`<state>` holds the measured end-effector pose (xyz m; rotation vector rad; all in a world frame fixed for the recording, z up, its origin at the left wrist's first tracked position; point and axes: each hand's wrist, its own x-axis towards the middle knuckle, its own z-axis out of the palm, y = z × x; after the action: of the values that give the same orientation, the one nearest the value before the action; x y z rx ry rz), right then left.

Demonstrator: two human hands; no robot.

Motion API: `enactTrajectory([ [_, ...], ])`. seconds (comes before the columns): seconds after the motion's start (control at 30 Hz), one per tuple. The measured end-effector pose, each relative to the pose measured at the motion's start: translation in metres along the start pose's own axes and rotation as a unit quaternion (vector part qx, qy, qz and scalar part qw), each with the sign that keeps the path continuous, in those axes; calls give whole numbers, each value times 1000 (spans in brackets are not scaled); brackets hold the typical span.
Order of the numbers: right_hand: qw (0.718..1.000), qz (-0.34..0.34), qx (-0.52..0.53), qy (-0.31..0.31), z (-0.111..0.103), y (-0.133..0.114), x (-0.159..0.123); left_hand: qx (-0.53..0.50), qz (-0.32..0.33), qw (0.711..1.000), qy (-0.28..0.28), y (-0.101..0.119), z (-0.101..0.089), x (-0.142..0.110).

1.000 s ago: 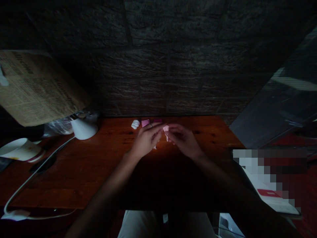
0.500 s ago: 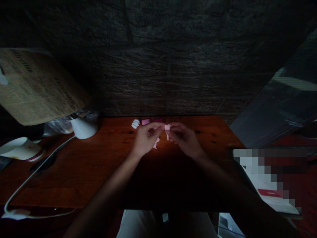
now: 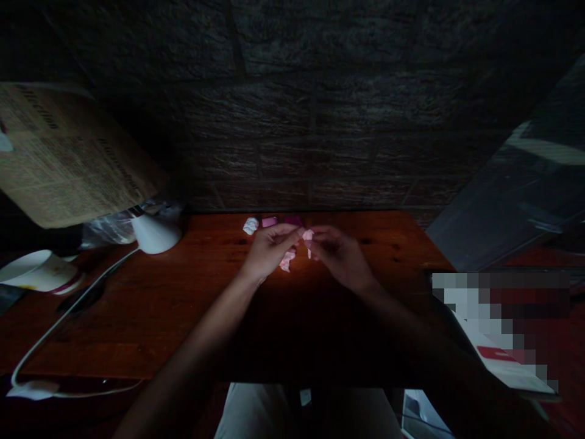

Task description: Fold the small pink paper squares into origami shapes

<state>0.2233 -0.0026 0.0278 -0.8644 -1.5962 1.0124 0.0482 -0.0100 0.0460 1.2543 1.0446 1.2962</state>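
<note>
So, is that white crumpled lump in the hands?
No, the hands hold a pink piece, while the white lump lies apart on the table.

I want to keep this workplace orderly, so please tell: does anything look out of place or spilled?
Nothing looks spilled or odd around the pink lump. But the white cord, at left, hangs past the front edge of the table, where it could snag.

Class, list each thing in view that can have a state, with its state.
Left hand: pinched on the pink piece
Right hand: pinched on the pink piece
Pink piece: held, lumpy, one end hanging
Pink scrap: crumpled, partly hidden
White lump: wrinkled
Paper cup: uncovered
White cone: upright
White cable: curved, slack
Clear plastic: crumpled
</note>
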Motion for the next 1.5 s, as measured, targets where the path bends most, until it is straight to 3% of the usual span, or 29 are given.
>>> enactTrajectory([
  [0.2, 1000, 6, 14, 6, 0, 0, 0, 52, 61, 997, -15, 0, 3, -1],
  [0.4, 995, 59, 77, -14, -2, 0, 2, 115, 136, 984, 14, -3, 7, -2],
  [0.5, 992, 79, 94, -11, -4, -1, 3, 100, 124, 987, 14, -2, 6, -1],
  [0.7, 992, 82, 96, 15, -5, -6, 4, 7, 6, 999, -34, -3, 7, 0],
  [0.9, 991, 79, 109, 3, -5, -7, 3, -22, -3, 999, -25, -5, 7, 1],
  [1.3, 988, 98, 115, 14, -3, -5, 3, 33, 34, 999, -22, -2, 7, 0],
  [1.5, 991, 91, 99, 22, -4, -3, 3, 88, 99, 991, 12, -6, 4, 3],
])
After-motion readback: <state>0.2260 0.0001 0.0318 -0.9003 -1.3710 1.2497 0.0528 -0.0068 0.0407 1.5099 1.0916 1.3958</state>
